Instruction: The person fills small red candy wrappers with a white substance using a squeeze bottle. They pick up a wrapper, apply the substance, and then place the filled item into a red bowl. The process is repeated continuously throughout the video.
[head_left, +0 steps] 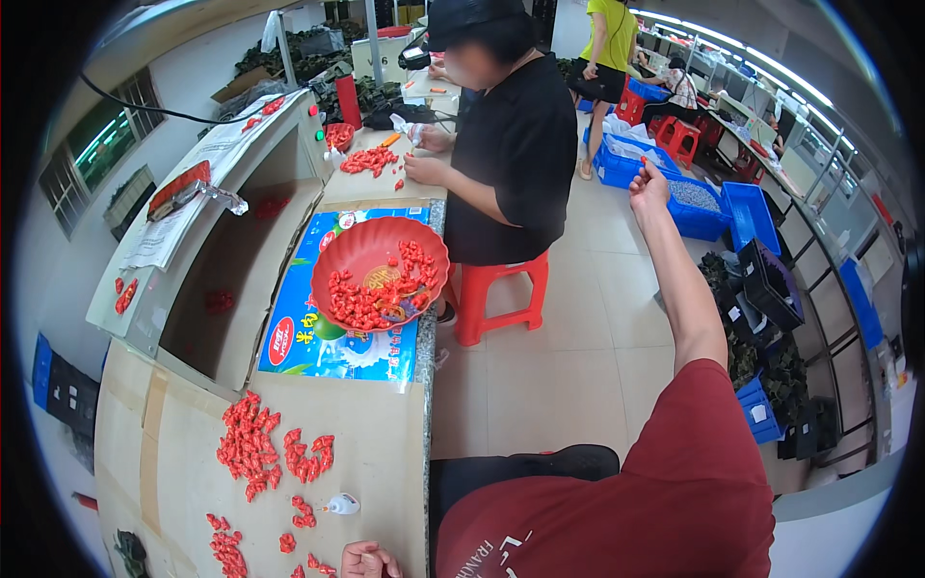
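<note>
dark red short-sleeved shirt with white lettering, black trousers, bare forearms.

Across from me, a co-worker in a black shirt [515, 144] sits on a red plastic stool [501, 294]. A round red bowl [371, 252] rests on a printed blue carton sheet [332, 352] laid over the cardboard-covered desk [385, 443]. To my left stands a grey machine [226, 217] with an open hatch. Blue crates [718, 207] line the tiled floor [568, 376] to my right, near dark crates [771, 284]. Farther off, a person in a yellow top [607, 39] stands by more red stools [679, 140].
</note>
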Tool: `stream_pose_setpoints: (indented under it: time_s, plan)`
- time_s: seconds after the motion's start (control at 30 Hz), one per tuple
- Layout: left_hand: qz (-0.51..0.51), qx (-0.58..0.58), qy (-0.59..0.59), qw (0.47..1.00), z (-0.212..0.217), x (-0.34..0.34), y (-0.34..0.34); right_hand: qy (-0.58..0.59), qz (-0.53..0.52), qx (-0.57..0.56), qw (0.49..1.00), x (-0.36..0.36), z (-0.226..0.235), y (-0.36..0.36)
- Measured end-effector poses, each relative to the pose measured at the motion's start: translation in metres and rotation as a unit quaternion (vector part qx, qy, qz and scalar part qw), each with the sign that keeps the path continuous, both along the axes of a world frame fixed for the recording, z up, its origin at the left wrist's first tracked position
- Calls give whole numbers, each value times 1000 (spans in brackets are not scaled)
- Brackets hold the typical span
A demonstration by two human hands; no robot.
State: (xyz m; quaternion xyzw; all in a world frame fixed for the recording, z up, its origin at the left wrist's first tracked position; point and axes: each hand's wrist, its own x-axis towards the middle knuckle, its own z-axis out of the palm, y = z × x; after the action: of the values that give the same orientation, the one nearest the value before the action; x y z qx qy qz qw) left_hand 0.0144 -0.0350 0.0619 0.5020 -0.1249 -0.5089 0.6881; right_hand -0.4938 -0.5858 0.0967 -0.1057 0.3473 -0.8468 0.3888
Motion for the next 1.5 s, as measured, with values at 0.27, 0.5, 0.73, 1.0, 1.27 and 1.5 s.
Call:
stream_pose_setpoints:
  time_s: [0.27, 0.5, 0.73, 1.0, 1.27, 1.5]
  plan:
    - [52, -27, 47, 997, -23, 10, 8, 136, 151, -106, 973, 70, 26, 38]
    - [97, -70, 99, 988, -20, 9, 16, 429, 433, -96, 787, 297, -14, 206]
    - [96, -59, 102, 988, -28, 5, 44, 624, 504, -238, 548, 434, -79, 275]
    - [109, -28, 66, 991, -42, 4, 74, 481, 627, -297, 536, 519, -20, 314]
    - [100, 21, -335, 937, -62, -5, 70, 416, 622, -655, 108, 598, 66, 480]
    - [112, -46, -389, 913, -70, -3, 67, 343, 623, -702, 28, 637, -35, 626]
